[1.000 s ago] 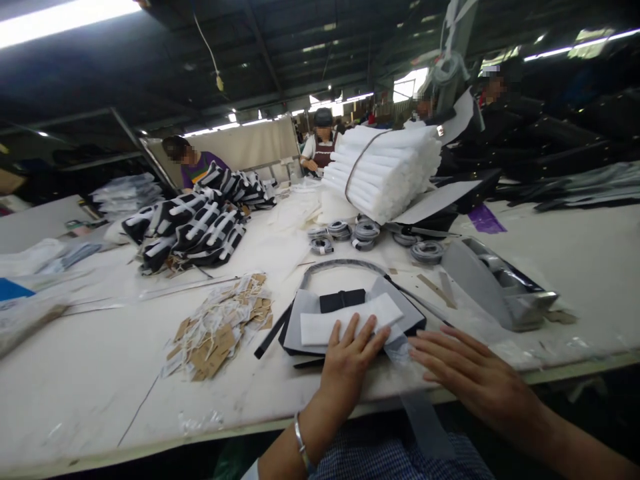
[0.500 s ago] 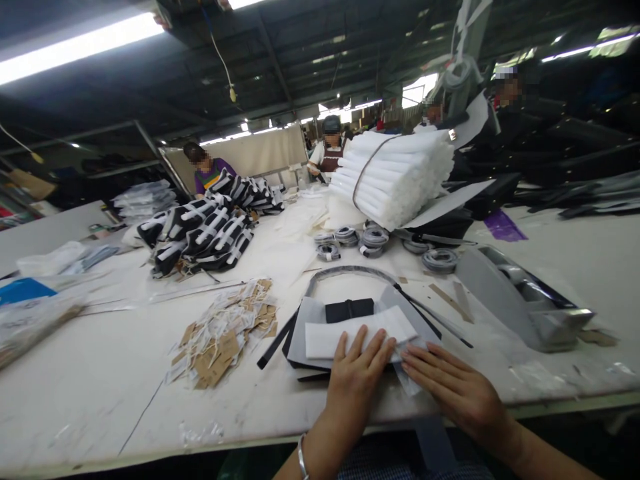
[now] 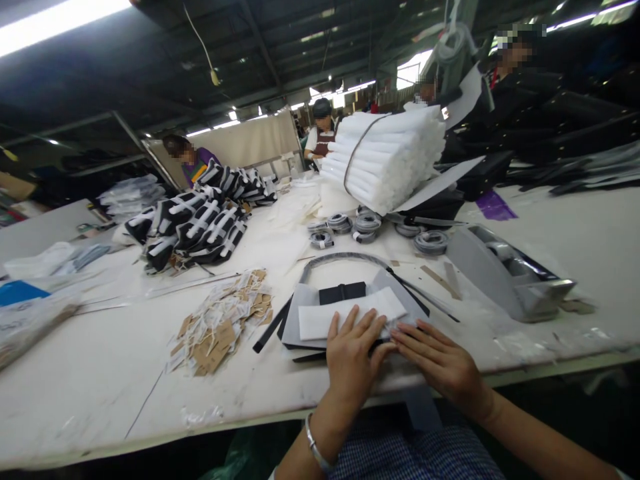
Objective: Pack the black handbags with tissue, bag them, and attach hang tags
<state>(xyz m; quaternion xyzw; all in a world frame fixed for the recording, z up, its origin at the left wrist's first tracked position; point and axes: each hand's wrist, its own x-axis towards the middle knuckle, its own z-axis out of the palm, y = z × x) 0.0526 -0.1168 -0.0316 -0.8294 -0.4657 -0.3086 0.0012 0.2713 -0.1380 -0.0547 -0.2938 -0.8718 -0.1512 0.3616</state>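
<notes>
A black handbag (image 3: 286,325) lies flat in front of me with a grey sheet (image 3: 414,301) over it. Its wrapped handle (image 3: 345,256) arches away from me. On the sheet are a small black piece (image 3: 342,293) and a folded white padding strip (image 3: 315,321). My left hand (image 3: 353,350) presses on the strip with its fingers spread. Stretched out at the bag's lower right corner, the fingers of my right hand (image 3: 445,367) touch the sheet, close to my left thumb. What lies beneath both palms is hidden.
Left of the bag is a heap of tags (image 3: 217,333). Black bags with white wrapping (image 3: 193,227) are piled behind. Coiled grey straps (image 3: 367,223) and a tied white bundle (image 3: 385,157) stand beyond the handle. A tape dispenser (image 3: 510,273) sits at right. Co-workers are across the table.
The view has shifted slightly. My left thumb has moved out toward the right fingertips, and both hands remain at the bag's near right side.
</notes>
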